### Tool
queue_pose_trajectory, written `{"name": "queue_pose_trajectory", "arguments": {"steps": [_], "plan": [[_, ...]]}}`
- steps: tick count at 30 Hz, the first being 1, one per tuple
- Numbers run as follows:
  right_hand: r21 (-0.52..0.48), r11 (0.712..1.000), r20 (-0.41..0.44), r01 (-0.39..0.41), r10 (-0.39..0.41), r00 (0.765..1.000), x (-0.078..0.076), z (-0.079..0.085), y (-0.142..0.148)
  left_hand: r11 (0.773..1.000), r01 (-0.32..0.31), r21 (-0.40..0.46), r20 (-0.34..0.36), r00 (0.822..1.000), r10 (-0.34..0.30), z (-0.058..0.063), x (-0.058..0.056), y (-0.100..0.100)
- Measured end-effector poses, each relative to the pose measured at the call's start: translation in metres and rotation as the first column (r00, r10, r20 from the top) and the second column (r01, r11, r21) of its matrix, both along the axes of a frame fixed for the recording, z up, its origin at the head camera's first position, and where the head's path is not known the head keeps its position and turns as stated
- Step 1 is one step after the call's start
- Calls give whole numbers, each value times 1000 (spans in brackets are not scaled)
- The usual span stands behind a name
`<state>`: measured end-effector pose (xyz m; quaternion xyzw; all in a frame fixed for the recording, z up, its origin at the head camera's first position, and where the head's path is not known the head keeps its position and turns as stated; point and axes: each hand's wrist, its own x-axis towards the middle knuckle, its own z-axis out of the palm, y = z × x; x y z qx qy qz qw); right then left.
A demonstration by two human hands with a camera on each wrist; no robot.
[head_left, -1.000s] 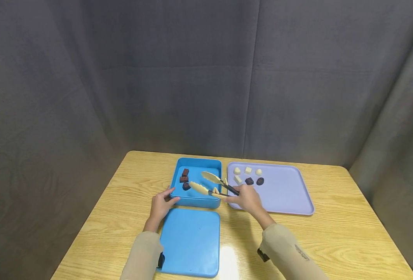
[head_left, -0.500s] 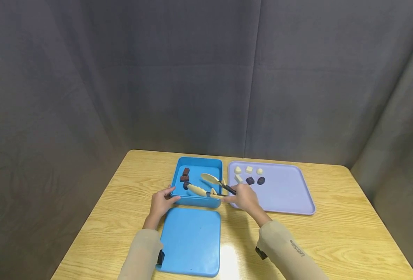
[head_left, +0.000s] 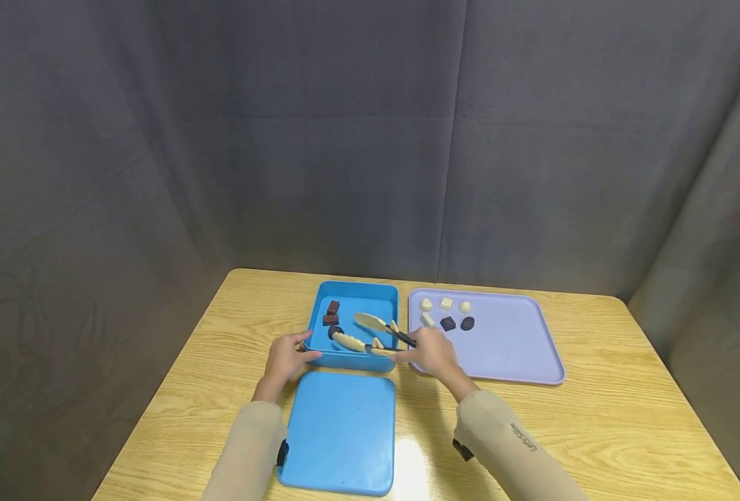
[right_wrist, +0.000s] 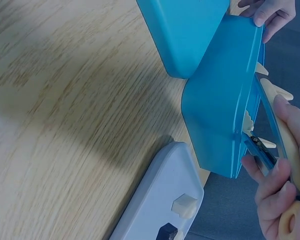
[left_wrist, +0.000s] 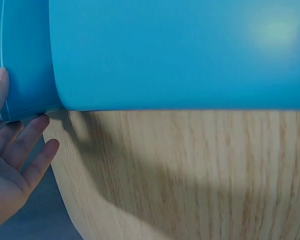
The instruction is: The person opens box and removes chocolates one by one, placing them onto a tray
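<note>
My left hand (head_left: 287,359) grips the near left corner of the blue box (head_left: 351,360). In the left wrist view its thumb (left_wrist: 1,82) lies at the rim and the other fingers stay around the corner. My right hand (head_left: 434,353) holds tongs (head_left: 370,322) with black arms and cream tips, spread apart inside the box. The lower tip is beside a dark round chocolate (head_left: 335,332); whether they touch, I cannot tell. Two reddish-brown chocolate blocks (head_left: 331,319) sit behind it. The right wrist view has the fingers curled around the tongs' handles (right_wrist: 290,150).
A lilac tray (head_left: 507,341) to the box's right bears several white chocolate pieces (head_left: 427,319) and two dark ones (head_left: 448,323). The flat blue lid (head_left: 342,431) lies in front of the box on the wooden table (head_left: 595,424). Grey curtains (head_left: 344,139) hang behind and at the sides.
The tongs have moved left and slightly toward me, and their lower tip is now beside the round chocolate's near side. My left hand has stayed on the box corner.
</note>
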<state>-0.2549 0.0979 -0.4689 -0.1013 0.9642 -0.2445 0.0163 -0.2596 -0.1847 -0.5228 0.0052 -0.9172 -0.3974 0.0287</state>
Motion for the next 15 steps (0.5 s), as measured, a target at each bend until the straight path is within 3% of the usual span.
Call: {"name": "queue_pose_trajectory", "arguments": {"steps": [15], "plan": [[-9, 999, 25, -39, 39, 999, -3, 2, -11, 1000, 28, 6, 42, 999, -28, 6, -4, 2]]}}
